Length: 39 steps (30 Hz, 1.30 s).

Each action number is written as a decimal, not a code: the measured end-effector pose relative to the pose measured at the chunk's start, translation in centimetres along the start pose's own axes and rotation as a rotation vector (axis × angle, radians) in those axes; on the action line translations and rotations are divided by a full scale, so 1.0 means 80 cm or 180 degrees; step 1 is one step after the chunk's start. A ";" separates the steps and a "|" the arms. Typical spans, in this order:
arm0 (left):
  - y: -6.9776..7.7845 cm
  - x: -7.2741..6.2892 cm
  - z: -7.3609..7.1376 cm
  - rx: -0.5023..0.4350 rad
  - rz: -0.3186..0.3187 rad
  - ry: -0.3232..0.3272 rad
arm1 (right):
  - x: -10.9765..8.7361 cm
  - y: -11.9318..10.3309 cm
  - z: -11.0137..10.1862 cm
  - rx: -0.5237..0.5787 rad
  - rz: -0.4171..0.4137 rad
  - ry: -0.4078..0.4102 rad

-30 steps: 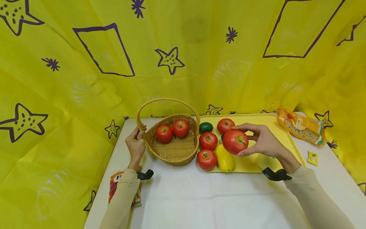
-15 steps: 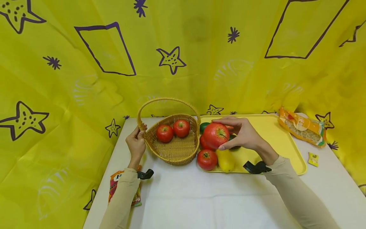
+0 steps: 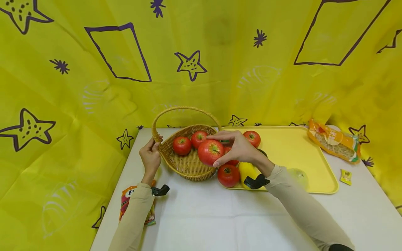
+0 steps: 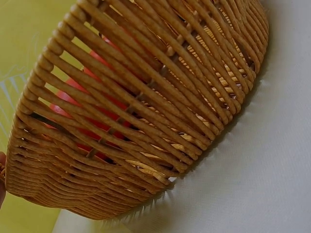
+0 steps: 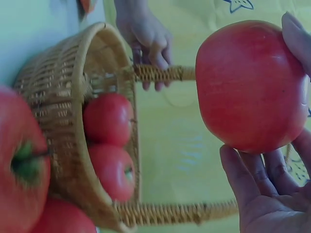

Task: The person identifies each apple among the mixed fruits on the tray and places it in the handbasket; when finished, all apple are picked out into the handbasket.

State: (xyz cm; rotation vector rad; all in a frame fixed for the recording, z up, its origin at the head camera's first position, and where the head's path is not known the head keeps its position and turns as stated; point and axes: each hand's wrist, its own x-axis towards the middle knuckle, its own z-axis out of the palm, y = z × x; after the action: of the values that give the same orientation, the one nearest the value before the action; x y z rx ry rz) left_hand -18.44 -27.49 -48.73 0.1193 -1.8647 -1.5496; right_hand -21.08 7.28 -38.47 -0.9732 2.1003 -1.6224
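My left hand (image 3: 150,158) grips the left base of the handle of a wicker basket (image 3: 192,171). Inside the basket lie two red apples, one (image 3: 181,145) nearer the left and one (image 3: 199,138) behind it; the left wrist view shows red through the weave. A third apple (image 3: 209,152) is held in my right hand (image 3: 238,148), thumb on one side and fingers on the other, over the basket's right rim. In the right wrist view this apple (image 5: 250,87) is raised beside the basket's opening (image 5: 77,97).
Right of the basket stands a yellow tray (image 3: 282,146) with several apples, among them one (image 3: 228,175) at its front left, a lemon (image 3: 248,172) and a pale green round fruit (image 3: 298,177). An orange noodle bag (image 3: 334,141), a small yellow packet (image 3: 345,177) and a red snack bag (image 3: 127,198) lie about.
My right hand has carried the apple leftward from above the tray to the basket's right rim. The left hand has stayed on the handle.
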 end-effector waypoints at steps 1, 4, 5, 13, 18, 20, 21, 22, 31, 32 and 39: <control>0.000 0.000 0.000 0.0013 0.0003 0.0002 | 0.005 0.001 0.004 -0.0008 -0.0030 -0.0032; -0.001 0.000 0.000 0.0029 0.0018 0.0007 | 0.020 0.006 0.017 0.0041 -0.0081 -0.0120; -0.001 -0.001 0.000 0.0027 0.0018 0.0006 | 0.025 0.007 0.022 0.0046 -0.0067 -0.0141; -0.002 -0.001 -0.004 -0.0051 0.0006 -0.0017 | 0.061 0.018 0.050 0.0091 0.0182 -0.0315; -0.002 -0.001 -0.004 -0.0031 0.0031 -0.0016 | 0.082 0.029 0.059 0.0251 0.0200 -0.0447; -0.002 0.000 -0.004 -0.0019 0.0040 0.0001 | 0.090 0.034 0.062 0.0223 0.0190 -0.0455; -0.002 0.000 -0.004 -0.0020 0.0043 0.0006 | 0.094 0.036 0.063 0.0195 0.0190 -0.0456; -0.002 0.001 -0.003 -0.0013 0.0049 0.0011 | 0.098 0.038 0.065 0.0184 0.0201 -0.0462; 0.018 0.000 -0.001 0.0001 0.0093 -0.0010 | 0.122 0.047 0.073 0.0148 0.0516 -0.0575; 0.023 -0.001 -0.001 -0.0013 0.0097 -0.0021 | 0.124 0.049 0.074 0.0138 0.0549 -0.0580; 0.036 -0.004 0.001 -0.0074 0.0022 -0.0028 | 0.136 0.065 0.078 0.0018 0.0722 -0.0676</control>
State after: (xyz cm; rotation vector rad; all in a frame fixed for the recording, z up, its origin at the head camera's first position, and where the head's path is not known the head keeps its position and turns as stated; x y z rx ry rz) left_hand -17.18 -26.47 -46.30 0.0954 -1.8513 -1.5690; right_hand -26.72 -3.97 -43.56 -0.8305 1.9808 -1.3513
